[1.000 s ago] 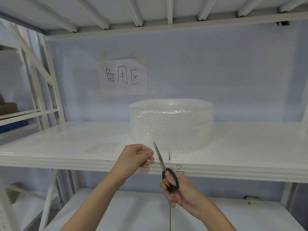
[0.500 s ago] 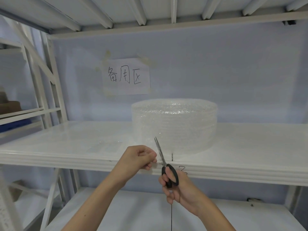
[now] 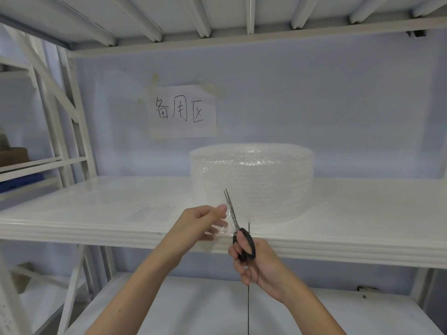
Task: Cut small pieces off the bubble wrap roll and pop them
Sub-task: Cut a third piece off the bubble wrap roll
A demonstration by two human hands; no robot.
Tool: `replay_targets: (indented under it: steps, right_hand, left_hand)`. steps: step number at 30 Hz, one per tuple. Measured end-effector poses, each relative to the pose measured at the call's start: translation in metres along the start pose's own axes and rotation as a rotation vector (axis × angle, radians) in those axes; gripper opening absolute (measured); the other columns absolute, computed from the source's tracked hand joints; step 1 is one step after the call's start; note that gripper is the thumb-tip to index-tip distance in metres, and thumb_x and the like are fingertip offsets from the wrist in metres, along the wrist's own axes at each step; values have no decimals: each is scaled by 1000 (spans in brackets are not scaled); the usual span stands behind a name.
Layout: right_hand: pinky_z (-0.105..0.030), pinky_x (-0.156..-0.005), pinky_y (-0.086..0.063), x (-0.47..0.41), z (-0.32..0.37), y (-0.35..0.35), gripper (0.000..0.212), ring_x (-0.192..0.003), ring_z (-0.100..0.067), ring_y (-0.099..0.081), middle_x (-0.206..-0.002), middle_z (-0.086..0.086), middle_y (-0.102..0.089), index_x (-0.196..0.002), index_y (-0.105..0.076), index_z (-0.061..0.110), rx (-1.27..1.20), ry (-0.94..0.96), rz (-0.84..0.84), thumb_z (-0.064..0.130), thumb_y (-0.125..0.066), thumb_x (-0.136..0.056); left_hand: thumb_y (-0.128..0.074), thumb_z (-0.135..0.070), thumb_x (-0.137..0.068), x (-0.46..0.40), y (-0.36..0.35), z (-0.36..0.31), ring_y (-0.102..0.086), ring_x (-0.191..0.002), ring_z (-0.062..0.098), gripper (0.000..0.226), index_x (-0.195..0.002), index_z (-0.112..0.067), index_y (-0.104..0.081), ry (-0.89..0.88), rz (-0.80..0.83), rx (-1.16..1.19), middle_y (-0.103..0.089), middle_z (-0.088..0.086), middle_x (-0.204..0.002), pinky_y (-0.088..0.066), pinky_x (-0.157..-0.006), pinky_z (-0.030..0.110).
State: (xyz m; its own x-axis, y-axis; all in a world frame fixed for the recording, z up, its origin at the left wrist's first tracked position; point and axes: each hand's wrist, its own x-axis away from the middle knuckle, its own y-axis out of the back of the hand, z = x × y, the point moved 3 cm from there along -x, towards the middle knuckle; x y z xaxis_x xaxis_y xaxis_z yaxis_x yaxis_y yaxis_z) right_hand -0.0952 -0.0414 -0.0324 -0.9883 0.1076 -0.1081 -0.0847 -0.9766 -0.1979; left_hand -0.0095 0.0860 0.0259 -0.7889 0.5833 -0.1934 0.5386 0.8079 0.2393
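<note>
A wide roll of clear bubble wrap point(image 3: 261, 180) stands on end on the white shelf point(image 3: 96, 213). In front of it my left hand point(image 3: 200, 222) pinches a small loose flap of bubble wrap point(image 3: 221, 229) between thumb and fingers. My right hand point(image 3: 256, 262) grips black-handled scissors point(image 3: 238, 228); their blades point up, nearly closed, right beside the flap and in front of the roll's lower left side.
A paper sign point(image 3: 182, 111) with handwriting is taped to the blue back wall above the roll. A lower white shelf point(image 3: 193, 305) lies under my arms. White rack uprights point(image 3: 70, 131) stand at the left, with a brown box point(image 3: 13, 155) beyond them.
My left fingers have spread from a tight pinch, and the bubble wrap flap now shows between them. The scissors stay upright beside it, held a little higher against the roll.
</note>
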Motion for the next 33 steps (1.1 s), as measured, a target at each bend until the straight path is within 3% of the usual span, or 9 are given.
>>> replay_targets:
  steps: [2,6,9,23,27,33]
  right_hand:
    - [-23,-34,-38,0,0,0,39,-44,-13,-45,-67,-5,-48,-61,-55,15,13,-3,-4,49,-66,-76]
    - [-22,-33,-39,1,2,0,39,-43,-13,-44,-67,-5,-48,-62,-53,14,3,-15,-9,46,-64,-82]
    - [-23,-33,-42,3,8,1,38,-45,-14,-46,-67,-2,-50,-66,-52,13,-16,-17,-2,46,-60,-80]
    - [-23,-34,-45,-8,25,-1,44,-47,-14,-49,-66,-5,-50,-69,-55,8,4,44,-4,49,-64,-83]
    - [-24,-36,-44,-14,33,-3,44,-50,-14,-48,-66,0,-52,-82,-52,5,19,59,7,48,-61,-81]
    - [-24,-38,-41,-17,38,-6,36,-47,-13,-46,-59,-1,-52,-57,-64,14,35,90,-24,46,-65,-75]
  left_hand:
    - [-64,-46,-88,-2,-2,-4,-65,-67,9,35,-94,-13,-74,-19,-45,31,-79,2,-87,-55,-70,25]
    - [-66,-24,-91,-8,-7,-7,-62,-62,10,18,-90,-7,-73,-86,-108,-13,-74,1,-74,-53,-60,17]
    - [-65,-16,-92,-8,-8,-5,-61,-61,9,15,-89,-3,-73,-102,-82,5,-73,1,-71,-54,-61,16]
    - [-65,-14,-92,-1,-9,-8,-60,-63,12,13,-85,-4,-71,-132,50,7,-72,1,-68,-52,-63,18]
    - [-63,-13,-94,1,-11,-10,-60,-60,9,16,-88,1,-69,-148,93,15,-74,4,-71,-51,-63,17]
    - [-65,-15,-93,3,-9,-7,-57,-60,10,16,-85,-1,-67,-147,103,5,-71,3,-69,-48,-59,16]
